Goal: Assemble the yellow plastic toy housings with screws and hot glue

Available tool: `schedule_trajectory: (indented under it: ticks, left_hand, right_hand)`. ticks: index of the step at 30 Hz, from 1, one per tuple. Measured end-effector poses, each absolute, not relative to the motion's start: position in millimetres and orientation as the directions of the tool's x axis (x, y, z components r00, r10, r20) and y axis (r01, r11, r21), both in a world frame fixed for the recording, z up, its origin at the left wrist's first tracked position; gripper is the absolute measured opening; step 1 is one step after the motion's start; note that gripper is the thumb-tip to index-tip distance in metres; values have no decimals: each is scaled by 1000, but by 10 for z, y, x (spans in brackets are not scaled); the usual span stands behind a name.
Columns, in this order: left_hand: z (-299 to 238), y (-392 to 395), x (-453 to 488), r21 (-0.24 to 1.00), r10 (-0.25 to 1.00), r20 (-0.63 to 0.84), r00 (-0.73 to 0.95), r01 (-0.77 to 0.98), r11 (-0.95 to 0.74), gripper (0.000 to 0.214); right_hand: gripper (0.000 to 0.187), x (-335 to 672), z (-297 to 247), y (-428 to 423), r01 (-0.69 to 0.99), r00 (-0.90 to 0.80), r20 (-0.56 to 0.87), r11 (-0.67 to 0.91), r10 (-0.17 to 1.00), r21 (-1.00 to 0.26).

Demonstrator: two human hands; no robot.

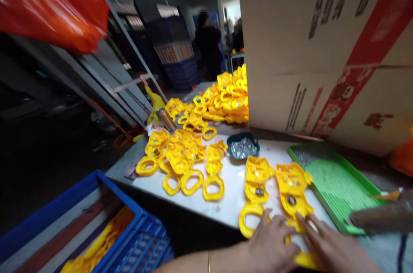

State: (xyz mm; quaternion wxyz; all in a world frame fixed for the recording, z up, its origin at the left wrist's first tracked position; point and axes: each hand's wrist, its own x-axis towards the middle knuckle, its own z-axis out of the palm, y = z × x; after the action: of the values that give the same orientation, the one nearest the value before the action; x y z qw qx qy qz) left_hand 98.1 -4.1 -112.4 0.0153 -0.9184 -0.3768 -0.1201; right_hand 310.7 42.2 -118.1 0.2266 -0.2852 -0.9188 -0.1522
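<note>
My left hand [272, 243] lies flat with fingers spread on the handle ring of a yellow plastic part [254, 191] at the table's near edge. My right hand [332, 245] rests beside it, fingers stretched over the lower end of a second yellow part [292, 187]. Both parts lie flat on the white tabletop [232, 178], each with a small metal piece set in its middle. Neither hand grips anything.
Piles of similar yellow parts [180, 152] cover the table's left and far side [226, 96]. A dark bowl of small metal bits [242, 147] sits mid-table, a green tray [335, 182] at right, a large cardboard box [322, 44] behind, a blue crate [106, 230] lower left. A tool [380, 217] lies blurred at right.
</note>
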Motion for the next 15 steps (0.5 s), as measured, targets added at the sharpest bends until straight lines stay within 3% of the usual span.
schedule_trajectory:
  ticks: [3, 5, 7, 10, 12, 15]
  left_hand:
    - [-881, -149, 962, 178, 743, 150, 652, 722, -669, 26]
    - [-808, -154, 934, 252, 734, 178, 656, 691, -678, 29]
    - [-778, -151, 855, 301, 734, 303, 608, 670, -679, 27]
    - [-741, -161, 610, 363, 815, 474, 333, 769, -526, 19]
    - [-720, -168, 416, 386, 872, 466, 150, 852, -353, 18]
    - [-739, -188, 230, 379, 909, 406, 93, 888, -260, 20]
  right_hand:
    - [41, 3078, -872, 370, 711, -680, 331, 699, 654, 80]
    - [30, 2988, -716, 340, 763, -619, 334, 645, 711, 41]
    - [30, 2874, -599, 322, 799, -536, 390, 599, 749, -52]
    - [28, 2679, -495, 350, 772, -457, 423, 585, 783, -249]
    - [28, 2537, -472, 412, 743, -457, 391, 584, 799, -326]
    - [27, 2327, -485, 524, 764, -483, 248, 543, 839, -348]
